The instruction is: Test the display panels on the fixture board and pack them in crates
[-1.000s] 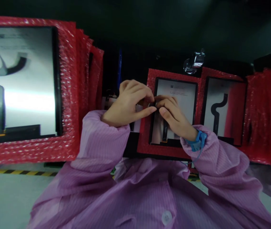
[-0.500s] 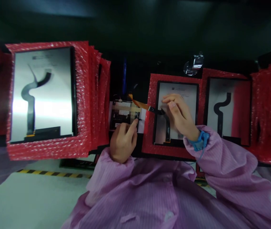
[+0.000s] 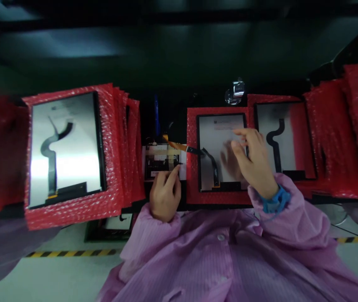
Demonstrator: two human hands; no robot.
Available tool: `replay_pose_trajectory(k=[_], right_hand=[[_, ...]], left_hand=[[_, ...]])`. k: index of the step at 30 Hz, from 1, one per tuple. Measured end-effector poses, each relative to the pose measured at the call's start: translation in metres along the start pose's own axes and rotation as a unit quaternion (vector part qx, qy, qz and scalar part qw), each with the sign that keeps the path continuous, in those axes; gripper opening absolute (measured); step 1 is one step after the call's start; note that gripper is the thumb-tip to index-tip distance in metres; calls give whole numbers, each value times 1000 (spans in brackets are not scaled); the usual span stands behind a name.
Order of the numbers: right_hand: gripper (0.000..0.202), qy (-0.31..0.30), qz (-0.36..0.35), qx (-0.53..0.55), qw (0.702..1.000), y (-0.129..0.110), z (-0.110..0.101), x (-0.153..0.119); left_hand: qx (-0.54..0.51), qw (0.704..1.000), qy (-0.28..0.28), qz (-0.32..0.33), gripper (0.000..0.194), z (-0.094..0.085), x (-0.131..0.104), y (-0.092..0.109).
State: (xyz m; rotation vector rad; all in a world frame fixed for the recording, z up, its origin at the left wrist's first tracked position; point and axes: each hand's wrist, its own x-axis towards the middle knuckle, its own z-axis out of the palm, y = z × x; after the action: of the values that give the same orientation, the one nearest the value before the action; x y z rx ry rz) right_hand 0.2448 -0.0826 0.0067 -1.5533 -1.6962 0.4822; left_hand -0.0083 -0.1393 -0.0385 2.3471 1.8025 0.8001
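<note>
My left hand (image 3: 165, 193) rests at the lower edge of a small circuit board (image 3: 158, 157), its index finger extended onto the board's right side. An orange flat cable (image 3: 177, 146) runs from beside the board to the black ribbon cable (image 3: 212, 163) of a display panel (image 3: 223, 147). That panel lies back side up on red bubble wrap (image 3: 192, 180). Over the panel's right edge hovers my right hand (image 3: 254, 157), fingers apart and nothing in it, a blue wrist strap (image 3: 276, 199) on its wrist.
Stacked red bubble wrap with another panel (image 3: 65, 147) stands at the left. A further panel (image 3: 282, 140) lies at the right beside more red wrap (image 3: 336, 138). Behind are a blue pen-like object (image 3: 156, 115) and a shiny metal item (image 3: 235, 92).
My right hand has moved right, away from the ribbon cable toward the panel's right edge. My left hand stays at the board. The camera view has shifted.
</note>
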Motion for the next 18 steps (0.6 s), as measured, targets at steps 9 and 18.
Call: replay_pose_trajectory(k=[9,18], right_hand=[[47,-19,94,-117,989,4,-9,-70],[43,-8,208,75,975,-3,-28,-56]], left_hand=[[-136,988,-64,28,44,12,-9,50],[-185,979,-87,12,43,9,-7,41]])
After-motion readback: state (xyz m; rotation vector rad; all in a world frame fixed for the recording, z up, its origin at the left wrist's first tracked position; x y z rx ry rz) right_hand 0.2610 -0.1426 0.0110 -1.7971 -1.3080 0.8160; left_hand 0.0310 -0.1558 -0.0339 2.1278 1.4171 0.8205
